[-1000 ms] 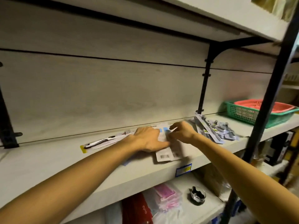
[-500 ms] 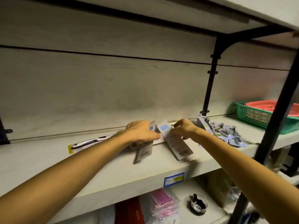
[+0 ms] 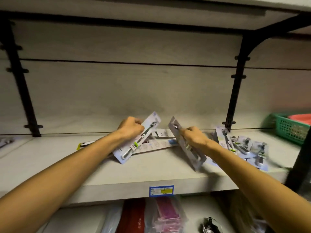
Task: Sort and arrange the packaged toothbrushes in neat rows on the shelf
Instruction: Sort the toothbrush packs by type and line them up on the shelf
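Left hand (image 3: 130,127) grips pack (image 3: 137,142); right hand (image 3: 193,137) grips pack (image 3: 186,145). Light, stiff, slippery: pinch mid-card edges.

Two packaged toothbrushes (image 3: 137,139) (image 3: 186,145) are tilting above the shelf (image 3: 151,172); more (image 3: 242,145) are lying heaped at right.

— What's different from a second ago?

— Both packs are up off the shelf (image 3: 151,172) now. My left hand (image 3: 130,128) was pressing flat on the pile; now it grips one toothbrush pack (image 3: 137,145), tilted, top corner toward the back wall.

— And the other?

— My right hand (image 3: 195,137) has lifted a second toothbrush pack (image 3: 186,147) that lay flat half a second ago. The two hands have drawn apart.
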Available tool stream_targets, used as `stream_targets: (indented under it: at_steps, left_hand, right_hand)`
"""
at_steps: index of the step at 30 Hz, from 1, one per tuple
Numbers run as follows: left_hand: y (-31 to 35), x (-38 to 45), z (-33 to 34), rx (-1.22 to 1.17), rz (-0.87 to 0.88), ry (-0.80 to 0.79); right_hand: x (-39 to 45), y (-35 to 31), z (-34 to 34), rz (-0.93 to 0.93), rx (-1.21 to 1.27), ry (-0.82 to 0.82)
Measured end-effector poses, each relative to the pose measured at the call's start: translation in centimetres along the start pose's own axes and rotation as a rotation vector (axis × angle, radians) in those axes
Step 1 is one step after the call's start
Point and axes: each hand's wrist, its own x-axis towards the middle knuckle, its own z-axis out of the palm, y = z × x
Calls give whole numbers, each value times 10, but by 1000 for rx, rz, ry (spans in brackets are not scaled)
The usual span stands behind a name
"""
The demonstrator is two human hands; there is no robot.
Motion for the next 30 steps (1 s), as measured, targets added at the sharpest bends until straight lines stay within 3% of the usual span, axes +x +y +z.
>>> stream_targets:
  at_steps: [5,9,20,30]
  left_hand:
    - [12,-11,1,-286,-44,143]
    - [19,-21,1,-361,-94,153]
    - [17,-48,10,-504,-160,78]
    - [48,-42,75,-720,-127,-54]
  right_hand:
    - [2,2,-6,157,570,-132]
    - [0,0,-1,92,740,-191]
    - [-43,2,24,-119,693,-180]
    - [-67,29,-27,-91,578,323]
